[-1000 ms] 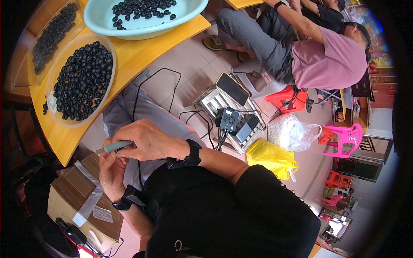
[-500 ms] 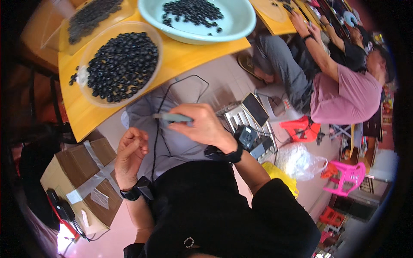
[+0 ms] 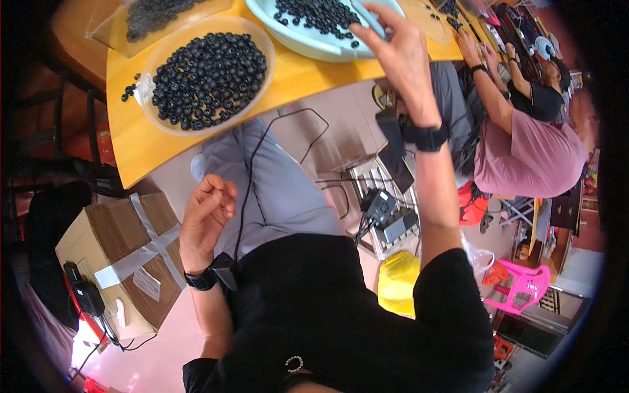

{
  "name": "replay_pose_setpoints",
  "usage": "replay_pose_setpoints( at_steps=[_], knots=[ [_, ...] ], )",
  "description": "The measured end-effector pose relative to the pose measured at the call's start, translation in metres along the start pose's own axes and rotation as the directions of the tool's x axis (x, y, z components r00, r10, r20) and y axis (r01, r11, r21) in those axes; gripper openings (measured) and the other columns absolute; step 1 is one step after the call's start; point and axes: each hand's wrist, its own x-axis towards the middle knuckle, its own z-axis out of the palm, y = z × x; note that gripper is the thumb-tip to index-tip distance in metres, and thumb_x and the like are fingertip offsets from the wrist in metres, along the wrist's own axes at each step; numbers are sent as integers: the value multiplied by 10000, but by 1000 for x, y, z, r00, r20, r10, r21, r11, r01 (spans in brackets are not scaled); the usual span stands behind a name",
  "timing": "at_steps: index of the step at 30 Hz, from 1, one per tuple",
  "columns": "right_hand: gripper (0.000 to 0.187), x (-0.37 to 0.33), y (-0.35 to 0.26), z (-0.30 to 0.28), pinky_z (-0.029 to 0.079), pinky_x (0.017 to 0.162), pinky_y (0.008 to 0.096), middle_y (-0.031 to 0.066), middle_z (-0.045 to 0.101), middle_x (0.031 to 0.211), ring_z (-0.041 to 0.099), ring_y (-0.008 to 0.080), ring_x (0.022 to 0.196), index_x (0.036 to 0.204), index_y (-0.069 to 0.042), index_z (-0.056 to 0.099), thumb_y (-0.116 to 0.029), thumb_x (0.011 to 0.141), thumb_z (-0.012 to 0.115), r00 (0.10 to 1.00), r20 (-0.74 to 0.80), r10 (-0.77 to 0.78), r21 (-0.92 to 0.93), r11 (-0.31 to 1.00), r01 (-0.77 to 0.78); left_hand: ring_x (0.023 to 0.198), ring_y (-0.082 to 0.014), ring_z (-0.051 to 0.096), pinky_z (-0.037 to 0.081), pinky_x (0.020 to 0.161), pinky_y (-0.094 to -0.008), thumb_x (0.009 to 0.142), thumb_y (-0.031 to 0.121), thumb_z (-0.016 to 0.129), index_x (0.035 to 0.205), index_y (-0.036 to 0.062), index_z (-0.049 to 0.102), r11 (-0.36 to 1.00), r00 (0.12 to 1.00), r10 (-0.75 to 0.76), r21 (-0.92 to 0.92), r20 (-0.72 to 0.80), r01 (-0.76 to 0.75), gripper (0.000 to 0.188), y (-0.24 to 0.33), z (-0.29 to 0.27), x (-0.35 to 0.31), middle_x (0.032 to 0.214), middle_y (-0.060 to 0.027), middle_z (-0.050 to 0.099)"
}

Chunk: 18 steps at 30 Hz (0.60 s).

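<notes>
The yellow table (image 3: 151,141) fills the upper left of the view, and everything else sits in relation to it. On its top, toward the far edge, rests a pale blue basin (image 3: 308,40) heaped with small black round pieces (image 3: 318,12). Nearer the table's front edge sits a clear round tray (image 3: 259,78) loaded with more of the same black pieces, a few of them spilled onto the tabletop just beside its left rim. Behind that tray, at the table's far left corner, lies a clear lidded box (image 3: 164,13) also holding dark pieces.

Below the table's front edge, on the floor to the left, stands a cardboard box (image 3: 118,262) sealed with grey tape. To the right of the table, another person in a pink shirt (image 3: 531,157) leans toward its far end.

The right hand (image 3: 400,56) reaches over the table's front edge to the rim of the blue basin, fingers spread and loosely curved; whether the fingertips pinch anything is hard to tell, since the rim blurs there. The left hand (image 3: 206,213) hangs below the table, over the lap, fingers curled inward into a loose fist that seems to hold nothing.
</notes>
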Motion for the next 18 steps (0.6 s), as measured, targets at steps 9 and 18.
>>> replay_pose_setpoints(
  at_steps=[9,18],
  knots=[
    [318,-30,10,-19,472,659,293,116,654,823,595,192,696,1021,-34,654,-233,775,681,977,193,87,-60,995,-76,746,-102,562,451,676,-224,837,75,574,969,33,553,819,967,233,556,-99,-141,141,39,41,-14,937,-78,604],
    [261,-37,-3,1,490,681,347,179,653,838,640,314,749,953,-6,666,-182,761,671,962,272,-11,31,1000,3,870,-144,569,450,805,-272,830,83,620,1100,-7,587,31,800,583,981,139,-192,287,97,40,54,1013,-84,609]
  ],
)
